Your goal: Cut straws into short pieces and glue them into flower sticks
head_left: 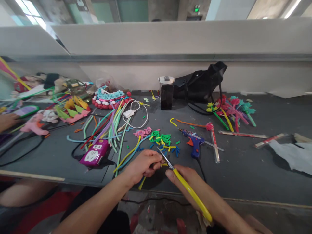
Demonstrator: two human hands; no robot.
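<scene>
My right hand grips scissors with long yellow handles. Their narrow metal blades point up and left, tips beside my left fingertips. With fingers pinched together, my left hand holds thin fuzzy stems that look like pipe cleaners; yellow and blue ends stick out below it, partly hidden by the fingers. Just beyond both hands lies a pile of short cut pieces, green, yellow and blue, with a pink heap beside it. Longer yellow and blue pipe cleaners run along the table by my left wrist.
A blue glue gun with a cord lies right of the pieces. Leftward are a purple box, long pipe cleaners and a white cable. Behind stand a phone and black bag. Another person's hand is far left.
</scene>
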